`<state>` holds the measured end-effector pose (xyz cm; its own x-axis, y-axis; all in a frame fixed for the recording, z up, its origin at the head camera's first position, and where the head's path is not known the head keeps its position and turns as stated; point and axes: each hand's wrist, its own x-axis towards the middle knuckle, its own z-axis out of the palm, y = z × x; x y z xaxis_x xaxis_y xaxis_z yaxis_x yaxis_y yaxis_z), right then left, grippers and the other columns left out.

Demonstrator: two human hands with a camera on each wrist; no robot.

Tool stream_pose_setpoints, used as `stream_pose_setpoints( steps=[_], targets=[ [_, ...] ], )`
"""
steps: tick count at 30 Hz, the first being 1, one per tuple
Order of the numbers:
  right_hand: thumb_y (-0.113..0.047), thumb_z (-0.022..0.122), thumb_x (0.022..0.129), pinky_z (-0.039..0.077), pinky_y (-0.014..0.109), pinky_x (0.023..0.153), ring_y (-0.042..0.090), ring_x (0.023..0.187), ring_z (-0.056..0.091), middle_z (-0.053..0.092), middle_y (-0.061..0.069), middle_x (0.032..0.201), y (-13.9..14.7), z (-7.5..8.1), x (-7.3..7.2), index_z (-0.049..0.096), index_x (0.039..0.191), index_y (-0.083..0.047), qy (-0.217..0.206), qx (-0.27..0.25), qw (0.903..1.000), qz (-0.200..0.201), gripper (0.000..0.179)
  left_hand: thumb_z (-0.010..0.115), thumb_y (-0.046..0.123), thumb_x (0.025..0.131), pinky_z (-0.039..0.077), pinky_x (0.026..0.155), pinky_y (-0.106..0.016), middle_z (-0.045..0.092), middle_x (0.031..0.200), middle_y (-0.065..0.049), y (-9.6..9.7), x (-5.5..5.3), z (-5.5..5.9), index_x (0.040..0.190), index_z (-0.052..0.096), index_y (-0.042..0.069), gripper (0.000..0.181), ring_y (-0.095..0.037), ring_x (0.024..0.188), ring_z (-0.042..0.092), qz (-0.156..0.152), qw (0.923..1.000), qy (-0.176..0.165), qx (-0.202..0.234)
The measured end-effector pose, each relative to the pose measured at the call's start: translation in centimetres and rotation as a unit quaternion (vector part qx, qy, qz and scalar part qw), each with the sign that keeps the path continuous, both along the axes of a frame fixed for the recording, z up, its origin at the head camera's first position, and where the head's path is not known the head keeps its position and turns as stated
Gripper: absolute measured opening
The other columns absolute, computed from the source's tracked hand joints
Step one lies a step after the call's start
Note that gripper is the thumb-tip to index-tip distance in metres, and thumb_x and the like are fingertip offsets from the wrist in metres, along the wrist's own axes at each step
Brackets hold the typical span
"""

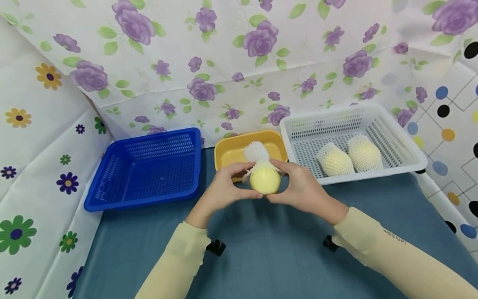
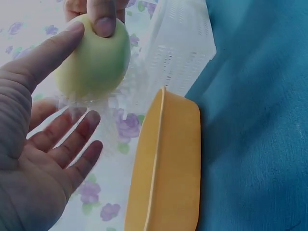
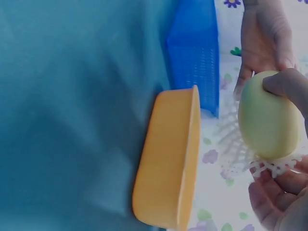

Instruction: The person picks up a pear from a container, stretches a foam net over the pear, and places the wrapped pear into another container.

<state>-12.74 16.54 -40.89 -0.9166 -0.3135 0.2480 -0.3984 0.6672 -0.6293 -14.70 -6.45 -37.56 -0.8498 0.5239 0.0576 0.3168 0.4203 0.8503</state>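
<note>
Both hands hold a pale yellow, smooth, rounded fruit (image 1: 265, 179) in front of the yellow tub. The left hand (image 1: 223, 187) has its thumb on the fruit's near side and its fingers curved round the far side. From the other side the right hand (image 1: 303, 189) grips it, thumb pressed to the skin in the right wrist view. A white foam net sleeve (image 1: 256, 151) is pushed back off the near end and trails away behind the fruit; its fringed edge (image 3: 274, 166) lies between the fruit and the right fingers.
A yellow tub (image 1: 228, 145) stands behind the hands. At the left sits a blue basket (image 1: 160, 176). A white basket (image 1: 405, 160) at the right holds two fruits in foam nets (image 1: 335, 161). Flower-patterned sheeting (image 1: 164, 50) walls the back of the blue-green tabletop (image 1: 269, 257).
</note>
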Motion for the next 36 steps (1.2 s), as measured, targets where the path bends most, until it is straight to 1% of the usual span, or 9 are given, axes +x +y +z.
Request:
stream_pose_setpoints(
  steps=[5,8,12,15,19,28,30,33,36],
  targets=[
    [-0.044,0.083,0.062,0.055,0.03,0.075,0.01,0.1,0.061,0.06,0.001,0.125,-0.2,0.4,-0.6,0.041,0.141,-0.019,0.012,-0.007,0.9999,-0.005,0.093,0.081,0.02,0.072,0.047,0.101,-0.032,0.056,0.131,0.001,0.0,-0.1,0.5,0.137,0.048,0.014,0.073,-0.014,0.118,0.054,0.0,0.9988,-0.014,0.047],
    [-0.041,0.082,0.066,0.056,0.03,0.078,0.012,0.105,0.061,0.055,0.002,0.133,-0.3,0.5,-0.8,0.039,0.142,-0.019,0.02,-0.037,0.999,0.018,0.091,0.08,0.019,0.073,0.047,0.1,-0.035,0.052,0.136,0.002,0.1,-0.2,0.3,0.141,0.043,0.015,0.078,-0.014,0.121,0.054,0.002,0.9968,-0.037,0.071],
    [-0.039,0.08,0.07,0.056,0.031,0.084,0.017,0.116,0.058,0.045,0.004,0.143,-0.5,0.4,-1.0,0.039,0.142,-0.017,0.035,-0.071,0.9954,0.054,0.086,0.081,0.02,0.073,0.05,0.096,-0.033,0.05,0.139,0.001,0.2,-0.2,0.1,0.143,0.038,0.017,0.082,-0.014,0.119,0.056,0.014,0.9956,-0.053,0.076],
    [-0.038,0.078,0.072,0.055,0.028,0.085,0.017,0.119,0.056,0.043,0.004,0.144,-0.7,0.3,-1.0,0.04,0.142,-0.016,0.042,-0.079,0.9942,0.06,0.083,0.08,0.019,0.073,0.05,0.095,-0.034,0.05,0.139,0.0,0.3,-0.1,0.2,0.143,0.038,0.016,0.082,-0.015,0.118,0.057,0.028,0.9953,-0.052,0.076],
    [-0.039,0.077,0.073,0.056,0.027,0.083,0.015,0.115,0.059,0.045,0.004,0.143,-0.8,0.3,-1.2,0.04,0.141,-0.016,0.044,-0.081,0.9946,0.048,0.081,0.079,0.02,0.074,0.051,0.094,-0.039,0.05,0.139,-0.002,0.3,0.0,0.2,0.142,0.041,0.013,0.078,-0.018,0.118,0.058,0.043,0.9954,-0.033,0.079],
    [-0.033,0.077,0.075,0.057,0.026,0.078,0.013,0.104,0.064,0.054,0.007,0.135,-1.0,0.2,-1.4,0.041,0.141,-0.013,0.058,-0.102,0.9928,0.026,0.077,0.08,0.019,0.073,0.053,0.088,-0.03,0.056,0.132,-0.006,0.8,0.3,0.2,0.137,0.047,0.007,0.073,-0.019,0.113,0.06,0.08,0.9904,0.052,0.1],
    [-0.032,0.078,0.075,0.057,0.027,0.077,0.013,0.101,0.065,0.056,0.009,0.132,-1.1,0.1,-1.4,0.042,0.14,-0.012,0.066,-0.114,0.991,0.025,0.077,0.081,0.019,0.07,0.053,0.091,-0.032,0.055,0.132,-0.005,0.9,0.2,0.1,0.138,0.045,0.008,0.078,-0.02,0.113,0.059,0.088,0.9897,0.061,0.095],
    [-0.032,0.078,0.074,0.057,0.026,0.075,0.013,0.098,0.067,0.059,0.009,0.128,-1.1,0.1,-1.5,0.043,0.139,-0.012,0.08,-0.131,0.9877,0.028,0.077,0.083,0.027,0.067,0.052,0.092,-0.028,0.051,0.133,0.003,0.7,-0.5,-1.0,0.141,0.042,0.015,0.086,-0.014,0.113,0.055,0.092,0.9893,0.076,0.083],
    [-0.031,0.078,0.074,0.057,0.025,0.074,0.012,0.096,0.067,0.06,0.008,0.127,-1.1,0.1,-1.5,0.045,0.138,-0.012,0.093,-0.139,0.9854,0.029,0.075,0.083,0.029,0.067,0.051,0.093,-0.03,0.048,0.133,0.003,0.6,-0.7,-1.0,0.141,0.042,0.016,0.085,-0.013,0.113,0.053,0.094,0.9898,0.072,0.079]
  ],
)
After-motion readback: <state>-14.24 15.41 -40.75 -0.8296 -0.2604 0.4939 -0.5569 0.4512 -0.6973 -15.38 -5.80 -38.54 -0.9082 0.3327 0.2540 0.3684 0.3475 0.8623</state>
